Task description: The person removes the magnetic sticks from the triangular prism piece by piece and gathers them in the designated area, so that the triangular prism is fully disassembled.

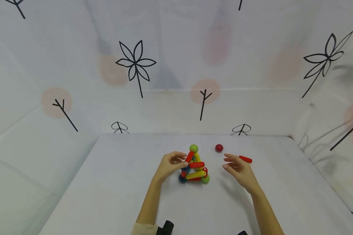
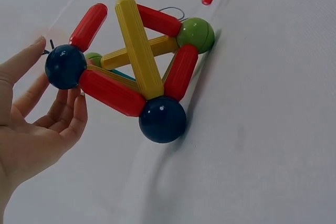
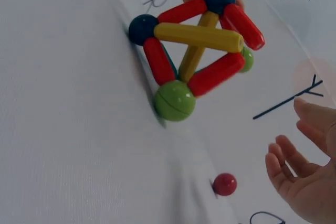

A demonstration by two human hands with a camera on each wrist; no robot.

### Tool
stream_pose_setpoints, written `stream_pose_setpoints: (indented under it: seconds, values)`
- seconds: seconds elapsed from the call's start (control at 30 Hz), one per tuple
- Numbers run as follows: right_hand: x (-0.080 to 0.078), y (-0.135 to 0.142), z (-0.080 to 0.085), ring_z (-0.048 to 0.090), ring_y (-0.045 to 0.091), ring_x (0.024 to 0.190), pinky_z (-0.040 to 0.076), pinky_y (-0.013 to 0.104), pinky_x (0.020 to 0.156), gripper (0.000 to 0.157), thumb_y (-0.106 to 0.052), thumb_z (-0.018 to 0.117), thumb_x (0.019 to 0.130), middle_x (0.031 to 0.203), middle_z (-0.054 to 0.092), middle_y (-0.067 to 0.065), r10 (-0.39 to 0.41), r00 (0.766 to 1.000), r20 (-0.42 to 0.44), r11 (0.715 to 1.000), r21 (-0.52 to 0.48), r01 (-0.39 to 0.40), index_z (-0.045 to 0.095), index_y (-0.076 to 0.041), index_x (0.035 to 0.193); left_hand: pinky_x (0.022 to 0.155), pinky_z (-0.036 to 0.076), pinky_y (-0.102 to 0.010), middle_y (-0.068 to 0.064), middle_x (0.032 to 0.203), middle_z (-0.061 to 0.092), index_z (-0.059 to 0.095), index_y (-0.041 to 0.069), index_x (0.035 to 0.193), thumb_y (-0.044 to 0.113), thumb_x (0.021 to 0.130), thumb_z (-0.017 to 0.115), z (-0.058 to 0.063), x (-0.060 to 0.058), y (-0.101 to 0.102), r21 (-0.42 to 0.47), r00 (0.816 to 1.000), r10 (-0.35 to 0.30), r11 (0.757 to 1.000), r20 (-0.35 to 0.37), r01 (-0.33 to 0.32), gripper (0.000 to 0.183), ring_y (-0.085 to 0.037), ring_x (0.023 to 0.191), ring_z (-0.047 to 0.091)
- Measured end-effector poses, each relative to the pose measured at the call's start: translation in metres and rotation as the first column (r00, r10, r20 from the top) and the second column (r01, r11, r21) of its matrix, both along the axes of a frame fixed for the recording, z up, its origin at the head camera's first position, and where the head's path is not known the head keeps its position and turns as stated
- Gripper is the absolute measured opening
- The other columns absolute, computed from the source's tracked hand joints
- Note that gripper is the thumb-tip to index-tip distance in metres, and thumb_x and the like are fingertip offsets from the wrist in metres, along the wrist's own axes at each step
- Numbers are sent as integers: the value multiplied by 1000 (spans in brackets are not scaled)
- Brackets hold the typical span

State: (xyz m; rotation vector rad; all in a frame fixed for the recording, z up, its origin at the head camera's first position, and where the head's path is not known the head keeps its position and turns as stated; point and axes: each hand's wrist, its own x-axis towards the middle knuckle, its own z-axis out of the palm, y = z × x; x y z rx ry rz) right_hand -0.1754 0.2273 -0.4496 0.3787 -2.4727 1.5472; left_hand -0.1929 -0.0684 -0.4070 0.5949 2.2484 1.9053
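Note:
A magnetic ball-and-stick structure [image 1: 195,164] of red, yellow and teal sticks joined by blue and green balls stands on the white table. My left hand [image 1: 169,166] is at its left side, thumb and fingers around an upper blue ball [image 2: 65,66]. From that ball a red stick [image 2: 89,27] slants up; a long yellow stick [image 2: 139,48] rises from the lower blue ball [image 2: 163,119]. My right hand [image 1: 239,169] hovers to the right, apart from the structure, its fingers loosely bent and holding nothing. In the right wrist view a green ball [image 3: 175,100] forms the near corner.
A loose red ball [image 1: 219,148] lies behind the structure to the right. Beyond my right hand's fingers is a loose red stick [image 1: 245,159]. White cloth with black plant drawings [image 1: 136,62] surrounds the table [image 1: 120,182] at the back and sides.

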Motion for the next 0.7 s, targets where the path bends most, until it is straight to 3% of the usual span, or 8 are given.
stream_pose_setpoints:
  seconds: [0.23,0.47,0.7]
  values:
    - [-1,-24,3,61,28,100,48,17,81,43,-16,65,89,115,60,22,105,991,85,994,-37,-102,54,-6,129,83,47,-31,-24,110,61,60,-8,114,3,81,69,-6,5,-2,-5,1000,-18,1000,20,18,36,-26,92,54]
    - [-4,-41,3,63,28,89,51,21,76,40,-14,66,88,107,63,19,208,973,97,978,-40,-205,57,-3,125,79,49,-24,-22,110,61,61,-9,113,2,81,69,-13,8,-1,15,1000,13,1000,14,-14,35,-26,92,55]
    - [-6,-53,1,61,29,77,52,22,70,35,-12,64,89,104,62,17,263,961,82,964,-56,-259,59,0,121,77,50,-25,-18,108,62,62,-2,116,3,79,72,-46,-1,-1,56,998,63,996,23,-64,38,-24,92,58]
